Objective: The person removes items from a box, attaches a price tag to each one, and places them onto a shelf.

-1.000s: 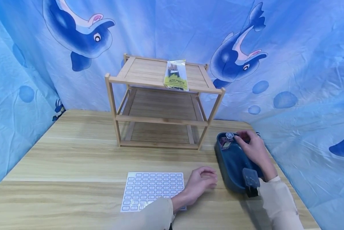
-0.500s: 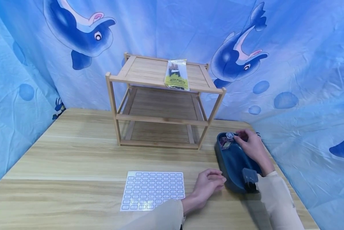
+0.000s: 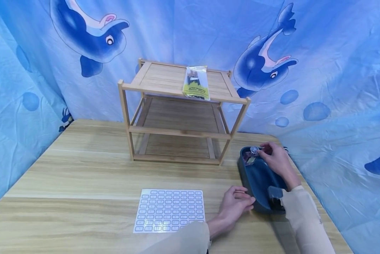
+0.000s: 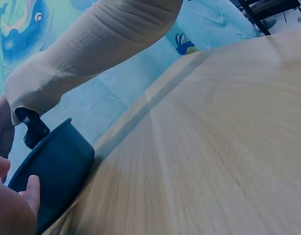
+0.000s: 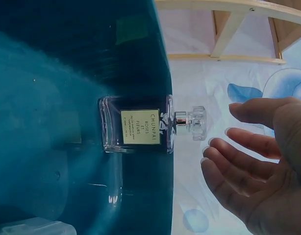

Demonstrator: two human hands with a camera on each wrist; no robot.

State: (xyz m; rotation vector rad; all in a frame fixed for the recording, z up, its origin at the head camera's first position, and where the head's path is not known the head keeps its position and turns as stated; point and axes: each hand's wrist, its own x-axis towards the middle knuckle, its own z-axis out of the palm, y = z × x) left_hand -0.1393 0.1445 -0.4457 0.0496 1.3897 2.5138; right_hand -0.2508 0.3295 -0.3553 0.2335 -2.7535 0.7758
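1. Resting in the far left corner of the blue-green basin [image 3: 260, 180], close to the right edge of the table [image 3: 91, 176], is a perfume bottle [image 5: 138, 126] marked "Chunpai Roses et Fleurs". Its clear faceted cap [image 5: 197, 123] pokes past the rim; whether the bottle stands straight or leans on the wall, I can't tell.
2. Just beside that cap is the right hand [image 3: 277, 160], thumb and fingers loosely apart and gripping nothing; seen from its wrist, a gap shows between fingertips and cap.
3. The left hand [image 3: 235, 204] is by the basin's near left corner, fingers relaxed and holding nothing. I can't be sure whether a fingertip touches the wall.
4. By its look the bottle is glass: stiff, without give, probably a bit heavy for its size, and slick on those flat faces. A knock against the rim or a drop could chip or crack it.
5. That cap is the handiest part, but I wouldn't trust it alone; it may well pull off. Better to take the body just under its shoulders, thumb on one side, fingers opposite.
6. The basin looks like smooth plastic, light enough to slide; its near left wall seems a good place to steady it.
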